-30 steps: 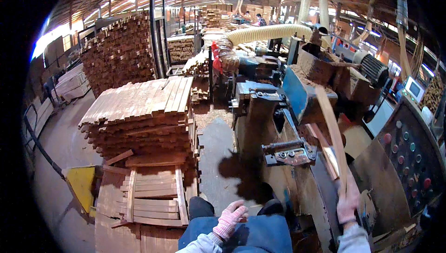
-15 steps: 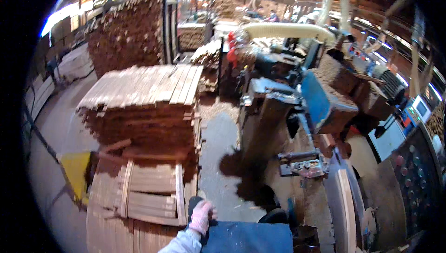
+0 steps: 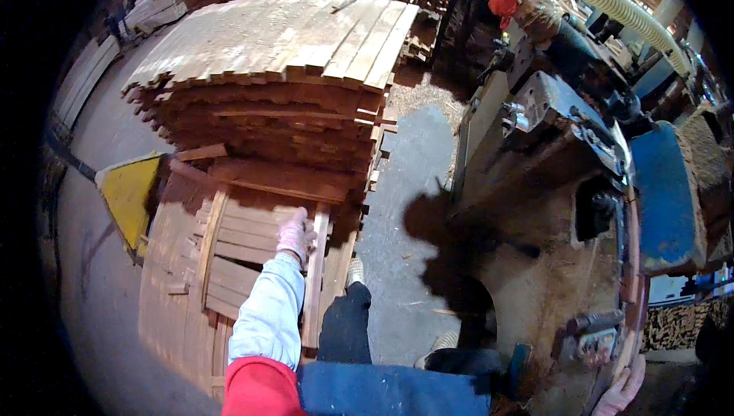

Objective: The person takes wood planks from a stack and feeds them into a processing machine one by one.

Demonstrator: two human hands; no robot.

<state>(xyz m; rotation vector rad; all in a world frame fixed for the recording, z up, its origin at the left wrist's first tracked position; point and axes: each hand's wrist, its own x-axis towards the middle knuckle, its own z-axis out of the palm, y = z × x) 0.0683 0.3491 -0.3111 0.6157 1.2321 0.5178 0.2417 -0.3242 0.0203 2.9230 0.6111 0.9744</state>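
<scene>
My left hand (image 3: 293,234), in a pinkish glove, reaches over a low stack of wooden boards (image 3: 248,225). Its fingers are apart, close to a pale wooden strip (image 3: 314,286) that lies lengthwise across the stack's right side. I see nothing held in them. Another such strip (image 3: 213,236) lies along the left side of these boards. At the lower right edge my right hand (image 3: 623,390), also gloved, rests with fingers stretched out beside the rail of a woodworking machine (image 3: 634,294); part of that hand is cut off.
Behind the low stack stands a tall pile of boards (image 3: 267,41). A yellow metal plate (image 3: 128,194) is at its left. The machine's body (image 3: 535,263) fills the right, with a blue guard (image 3: 665,194) and a ribbed hose (image 3: 612,3). Sawdust lies on the grey floor (image 3: 417,148).
The view has swung down and left. My left hand has moved forward from beside my blue apron to over the low board stack. My right hand has come into view.
</scene>
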